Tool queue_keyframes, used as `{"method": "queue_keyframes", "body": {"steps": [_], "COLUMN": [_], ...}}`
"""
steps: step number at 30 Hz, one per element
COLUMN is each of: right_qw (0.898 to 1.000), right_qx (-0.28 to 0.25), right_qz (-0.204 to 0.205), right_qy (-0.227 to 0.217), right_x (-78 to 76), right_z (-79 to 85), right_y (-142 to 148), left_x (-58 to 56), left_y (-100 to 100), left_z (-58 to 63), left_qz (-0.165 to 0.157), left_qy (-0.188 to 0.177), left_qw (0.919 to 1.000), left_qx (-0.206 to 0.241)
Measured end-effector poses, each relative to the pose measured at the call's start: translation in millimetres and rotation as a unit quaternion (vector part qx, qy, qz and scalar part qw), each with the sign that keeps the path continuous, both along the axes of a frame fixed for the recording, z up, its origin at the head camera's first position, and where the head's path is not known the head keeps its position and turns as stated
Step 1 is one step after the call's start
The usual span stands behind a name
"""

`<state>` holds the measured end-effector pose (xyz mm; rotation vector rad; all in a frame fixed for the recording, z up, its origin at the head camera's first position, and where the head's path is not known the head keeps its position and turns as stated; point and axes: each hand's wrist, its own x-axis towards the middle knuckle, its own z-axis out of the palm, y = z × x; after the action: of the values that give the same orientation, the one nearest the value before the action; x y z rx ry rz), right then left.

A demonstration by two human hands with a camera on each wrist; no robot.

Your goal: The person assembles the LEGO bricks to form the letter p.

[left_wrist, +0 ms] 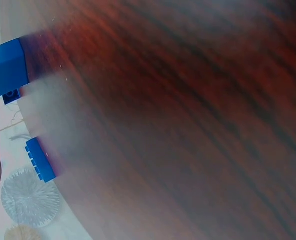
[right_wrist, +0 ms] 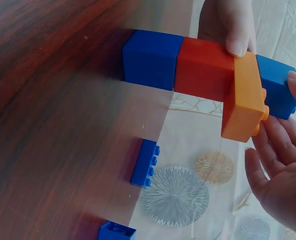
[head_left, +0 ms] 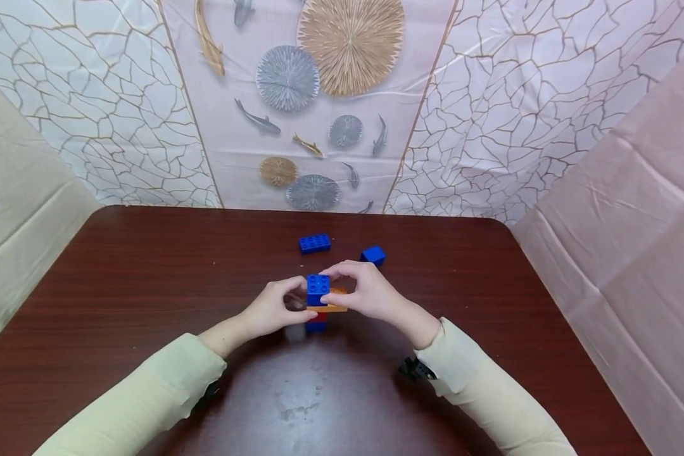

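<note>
A stack of toy building bricks stands near the middle of the table: a blue bottom brick (right_wrist: 152, 60), a red brick (right_wrist: 204, 67), a longer orange brick (right_wrist: 242, 102) overhanging to the right, and a blue top brick (head_left: 318, 286). My left hand (head_left: 273, 308) holds the stack from the left, its thumb by the orange and red bricks. From the right, my right hand (head_left: 370, 292) pinches the blue top brick between thumb and fingers. In the left wrist view only the blue bottom brick (left_wrist: 6, 69) and part of a finger show.
Behind the stack lies a long blue brick (head_left: 315, 243), studs up. A smaller blue brick (head_left: 373, 255) rests to its right, tipped so its hollow underside shows in the right wrist view. A patterned cloth (head_left: 342, 158) hangs beyond the brown table's (head_left: 148, 278) far edge.
</note>
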<state>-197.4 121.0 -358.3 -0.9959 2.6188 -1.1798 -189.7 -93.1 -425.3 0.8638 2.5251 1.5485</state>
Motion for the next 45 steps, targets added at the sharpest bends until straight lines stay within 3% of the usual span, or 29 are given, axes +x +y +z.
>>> {"method": "queue_keyframes", "body": {"steps": [11, 15, 20, 26, 34, 41, 45], "right_qw": [1.0, 1.0, 1.0, 1.0, 0.999, 0.987, 0.979], "right_qx": [0.02, 0.024, 0.02, 0.017, -0.002, -0.027, -0.014], "right_qz": [-0.004, -0.005, 0.003, 0.022, -0.044, -0.143, -0.176], "right_qy": [-0.002, 0.002, -0.011, -0.013, -0.004, -0.076, -0.099], "right_x": [-0.3, -0.4, -1.9, -8.9, -35.0, -69.3, -85.3], "right_z": [0.1, 1.3, 1.3, 1.6, -1.1, -18.4, -30.0], "right_y": [0, 0, 2, 12, 37, 66, 77], "left_x": [-0.3, 0.0, 0.5, 1.5, 2.9, 2.3, 1.7], "left_y": [-4, -4, -3, -2, -2, -2, -1], "left_z": [7.8, 10.4, 13.2, 14.2, 14.3, 13.0, 12.6], "left_qz": [-0.022, -0.008, 0.001, 0.004, 0.022, 0.022, 0.021], "left_qy": [0.005, 0.017, 0.0, -0.016, -0.007, -0.008, -0.014], "left_qw": [0.9992, 0.9997, 0.9999, 0.9998, 0.9997, 0.9997, 0.9996], "left_qx": [-0.033, -0.014, 0.013, 0.013, 0.002, 0.006, 0.008]}}
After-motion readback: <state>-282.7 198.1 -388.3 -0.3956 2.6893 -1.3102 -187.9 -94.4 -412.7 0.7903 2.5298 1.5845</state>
